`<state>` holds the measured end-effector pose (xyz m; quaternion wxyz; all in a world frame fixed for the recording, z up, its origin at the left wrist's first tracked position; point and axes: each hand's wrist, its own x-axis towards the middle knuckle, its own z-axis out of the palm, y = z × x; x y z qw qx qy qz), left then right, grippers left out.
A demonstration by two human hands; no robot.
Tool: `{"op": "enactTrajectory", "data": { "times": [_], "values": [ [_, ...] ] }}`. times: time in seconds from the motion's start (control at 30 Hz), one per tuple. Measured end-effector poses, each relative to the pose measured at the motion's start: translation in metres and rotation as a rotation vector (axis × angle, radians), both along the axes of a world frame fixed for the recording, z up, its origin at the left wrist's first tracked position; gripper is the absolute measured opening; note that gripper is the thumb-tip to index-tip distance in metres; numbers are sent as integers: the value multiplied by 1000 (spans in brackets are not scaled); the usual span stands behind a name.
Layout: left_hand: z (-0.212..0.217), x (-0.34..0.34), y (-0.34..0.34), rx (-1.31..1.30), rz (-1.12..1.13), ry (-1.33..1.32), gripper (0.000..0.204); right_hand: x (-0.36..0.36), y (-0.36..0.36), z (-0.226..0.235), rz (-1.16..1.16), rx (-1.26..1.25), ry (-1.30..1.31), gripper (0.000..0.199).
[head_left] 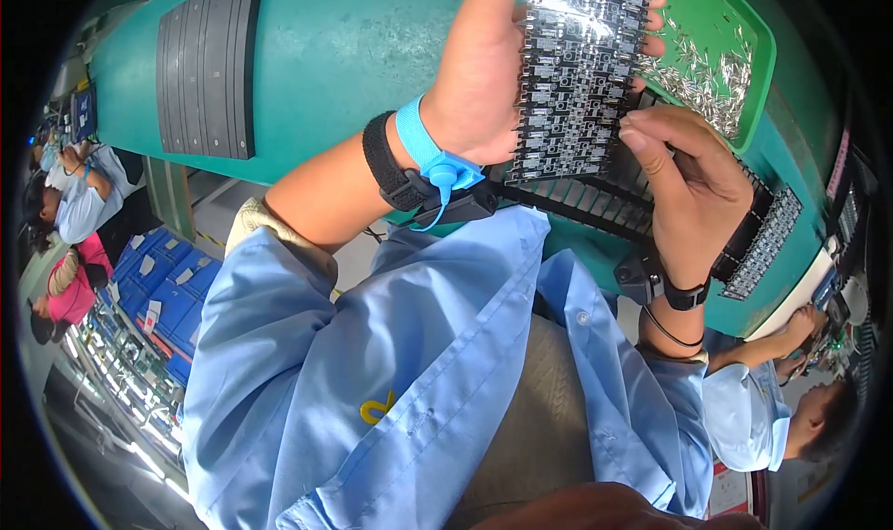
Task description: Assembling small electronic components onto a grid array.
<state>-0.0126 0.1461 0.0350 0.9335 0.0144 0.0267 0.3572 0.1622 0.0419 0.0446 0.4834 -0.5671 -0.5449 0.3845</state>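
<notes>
My left hand (479,83) grips a black circuit board panel (577,93) with rows of white print and shiny spots; its fingertips show past the far right edge. The panel is tilted above the bench. At its right edge, my right hand (696,190) is closed in a pinch, thumb and index finger together. Anything between those fingertips is too small to make out. Beyond the panel, to the right, a green tray (765,79) holds many small silvery metal pins (721,79). Below the panel lies a black slotted rack (595,204), partly hidden by my right hand.
Another circuit board panel (767,241) lies right of my right hand on the green bench (353,37). A black ribbed plate (206,69) rests at the left. Blue bins (163,283) stand beyond the bench. A co-worker (753,409) sits at the right; others are far left.
</notes>
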Motion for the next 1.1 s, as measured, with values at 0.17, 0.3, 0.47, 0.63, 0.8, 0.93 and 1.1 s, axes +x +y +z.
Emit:
{"op": "enactTrajectory", "data": {
  "times": [0.17,0.3,0.47,0.63,0.8,0.93,1.1],
  "values": [
    [2,0,0,-3,-2,26,82,-2,1,4,-78,-79,137,16],
    [3,2,0,-4,6,33,82,2,1,2,-24,-87,195,18],
    [3,1,0,-9,4,29,82,-3,-1,7,-38,-141,255,17],
    [3,1,0,3,1,-29,82,-6,-1,9,-84,-148,268,13],
    [3,2,0,19,13,37,81,1,2,-2,-47,-21,47,12],
    [3,2,0,11,10,40,80,-2,4,-2,-34,17,-39,12],
    [2,2,0,3,11,27,79,-1,6,-2,13,69,-130,12]
  ]
}}
